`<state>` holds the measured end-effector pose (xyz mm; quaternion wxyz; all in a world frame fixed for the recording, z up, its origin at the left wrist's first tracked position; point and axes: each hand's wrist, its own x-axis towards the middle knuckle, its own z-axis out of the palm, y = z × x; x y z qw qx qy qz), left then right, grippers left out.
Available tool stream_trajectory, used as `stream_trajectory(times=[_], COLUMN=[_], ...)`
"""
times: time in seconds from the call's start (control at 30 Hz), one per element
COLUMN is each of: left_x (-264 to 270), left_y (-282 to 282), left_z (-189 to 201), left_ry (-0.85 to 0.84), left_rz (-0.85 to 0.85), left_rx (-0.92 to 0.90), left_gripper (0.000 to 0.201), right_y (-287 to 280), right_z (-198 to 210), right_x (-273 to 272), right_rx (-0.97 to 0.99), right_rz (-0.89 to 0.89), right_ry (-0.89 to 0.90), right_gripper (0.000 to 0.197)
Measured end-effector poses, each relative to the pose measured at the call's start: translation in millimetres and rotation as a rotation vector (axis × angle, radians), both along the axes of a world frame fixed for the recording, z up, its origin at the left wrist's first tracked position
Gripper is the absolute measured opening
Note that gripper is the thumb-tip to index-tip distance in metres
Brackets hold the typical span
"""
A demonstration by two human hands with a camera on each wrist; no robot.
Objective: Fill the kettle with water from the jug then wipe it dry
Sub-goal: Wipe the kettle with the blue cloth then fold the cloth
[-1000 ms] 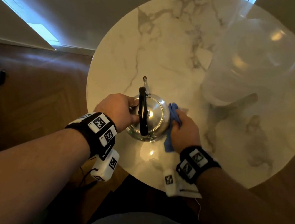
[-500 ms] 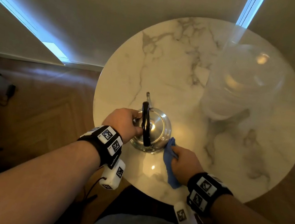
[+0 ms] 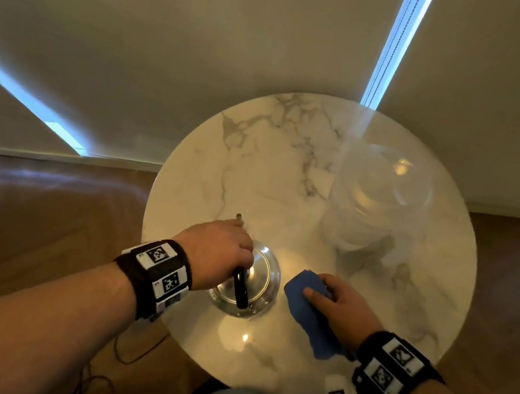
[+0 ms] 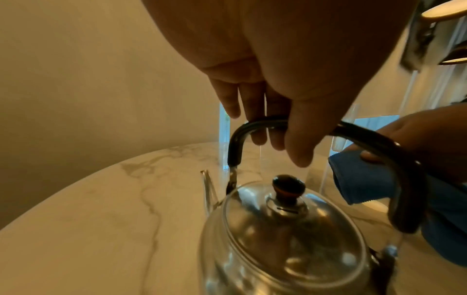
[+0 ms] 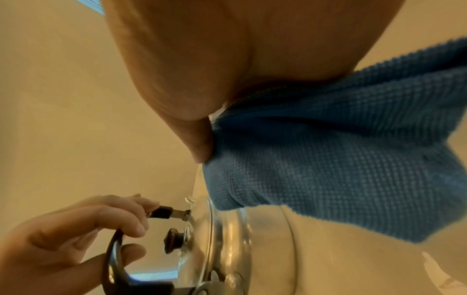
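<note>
Standing near the front edge of the round marble counter (image 3: 425, 293), the steel kettle (image 3: 257, 286) is upright, lid on, dark knob (image 4: 288, 185) at the lid's centre. Left hand (image 3: 217, 258) is over the kettle, fingers curled round the black arched handle (image 4: 379, 147). Just right of the kettle, apart from it in the head view, right hand (image 3: 342, 310) grips a folded blue cloth (image 3: 308, 311), thumb pressed on top. Spout (image 3: 240, 218) points away from the person. Farther back on the right, well apart from the kettle, stands the clear jug (image 3: 378, 199).
</note>
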<state>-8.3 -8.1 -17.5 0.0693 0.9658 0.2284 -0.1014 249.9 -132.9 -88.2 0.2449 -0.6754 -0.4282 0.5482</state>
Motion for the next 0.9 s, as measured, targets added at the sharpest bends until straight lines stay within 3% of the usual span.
stream_trajectory(times=[0.17, 0.5, 0.7, 0.9], left_x=[7, 10, 32, 51], left_y=[17, 67, 100, 126], left_z=[8, 0, 0, 0], left_ry=[0.135, -0.161, -0.196, -0.211], left_rz=[-0.047, 0.191, 0.294, 0.45], left_rx=[-0.141, -0.208, -0.12, -0.122], left_gripper=[0.023, 0.029, 0.027, 0.025], right_y=[-3, 32, 42, 36], right_z=[11, 25, 26, 25], right_x=[5, -13, -18, -19], right_rx=[-0.014, 0.057, 0.098, 0.128], right_rz=[-0.103, -0.19, -0.184, -0.232], right_ry=[-0.03, -0.178, -0.262, -0.17], right_gripper=[0.014, 0.019, 0.03, 0.035])
